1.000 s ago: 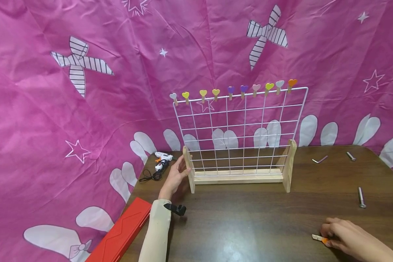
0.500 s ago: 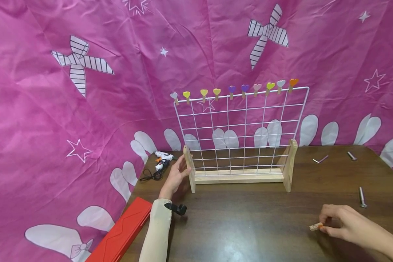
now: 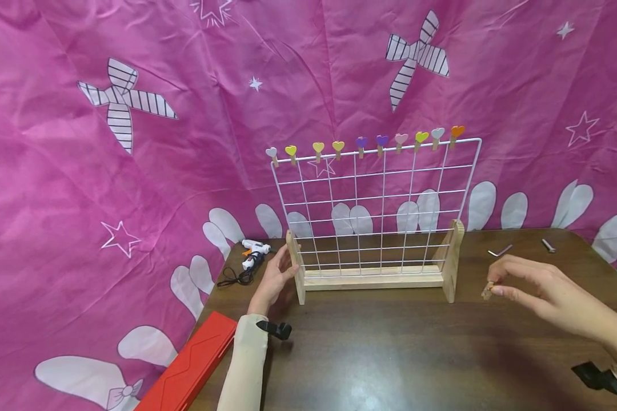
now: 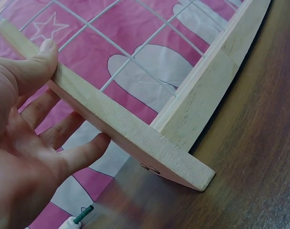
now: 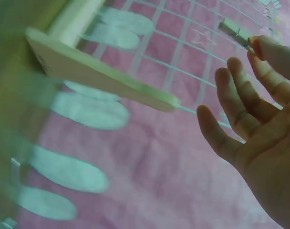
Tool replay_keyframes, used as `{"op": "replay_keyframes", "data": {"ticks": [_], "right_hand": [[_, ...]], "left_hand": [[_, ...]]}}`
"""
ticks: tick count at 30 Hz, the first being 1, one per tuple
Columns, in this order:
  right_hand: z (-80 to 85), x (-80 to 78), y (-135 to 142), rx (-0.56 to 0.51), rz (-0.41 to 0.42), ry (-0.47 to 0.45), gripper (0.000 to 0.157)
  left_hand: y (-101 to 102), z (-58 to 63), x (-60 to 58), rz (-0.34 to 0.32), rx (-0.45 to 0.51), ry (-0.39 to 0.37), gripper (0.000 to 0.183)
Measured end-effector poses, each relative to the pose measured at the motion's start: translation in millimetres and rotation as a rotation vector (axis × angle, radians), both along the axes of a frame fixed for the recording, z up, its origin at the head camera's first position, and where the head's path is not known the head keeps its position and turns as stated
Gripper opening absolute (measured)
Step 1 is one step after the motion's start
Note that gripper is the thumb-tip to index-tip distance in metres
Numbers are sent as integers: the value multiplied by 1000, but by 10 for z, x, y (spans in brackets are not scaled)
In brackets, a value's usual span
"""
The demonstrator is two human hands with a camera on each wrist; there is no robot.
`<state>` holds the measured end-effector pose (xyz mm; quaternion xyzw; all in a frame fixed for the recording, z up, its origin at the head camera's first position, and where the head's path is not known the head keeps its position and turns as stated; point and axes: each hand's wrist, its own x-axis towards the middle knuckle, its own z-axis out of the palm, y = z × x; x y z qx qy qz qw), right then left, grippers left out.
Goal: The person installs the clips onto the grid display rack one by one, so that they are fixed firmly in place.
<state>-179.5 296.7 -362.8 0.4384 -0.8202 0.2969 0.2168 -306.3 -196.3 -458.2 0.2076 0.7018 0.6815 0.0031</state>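
A white wire grid [image 3: 480,140] stands upright in a wooden stand [image 3: 375,282]. Several heart-topped clothespins [image 3: 382,141] in different colours line its top bar. My left hand [image 3: 272,282] holds the stand's left side post [image 4: 135,129], thumb on the front edge and fingers along the outer side. Between the thumb and index finger of my right hand [image 3: 550,288] is a small wooden clothespin [image 5: 235,32], pinched above the table right of the stand. Its heart is mostly covered by the fingertips. The other right fingers are spread loosely.
A white glue gun [image 3: 257,246] with a black cord lies behind my left hand. At the table's left edge is a long red box [image 3: 195,359]. An L-shaped hex key [image 3: 501,251] and a bolt [image 3: 548,245] lie at the back right.
My right hand has lifted the clothespin off the front of the table and carried it up and forward towards the stand's right side. My left hand stays on the post.
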Motion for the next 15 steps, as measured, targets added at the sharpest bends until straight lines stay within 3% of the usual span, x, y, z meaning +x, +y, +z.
{"op": "replay_keyframes", "data": {"ticks": [4, 8, 10, 15], "right_hand": [[310, -125, -8, 66, 24, 105, 28], [694, -232, -16, 111, 6, 140, 39], [917, -283, -23, 128, -40, 156, 46], [1437, -458, -35, 134, -116, 229, 37]], "left_hand": [[9, 7, 26, -6, 2, -5, 63], [4, -3, 23, -3, -2, 2, 63], [-2, -4, 17, 4, -9, 2, 63], [-8, -4, 10, 11, -20, -11, 63]]}}
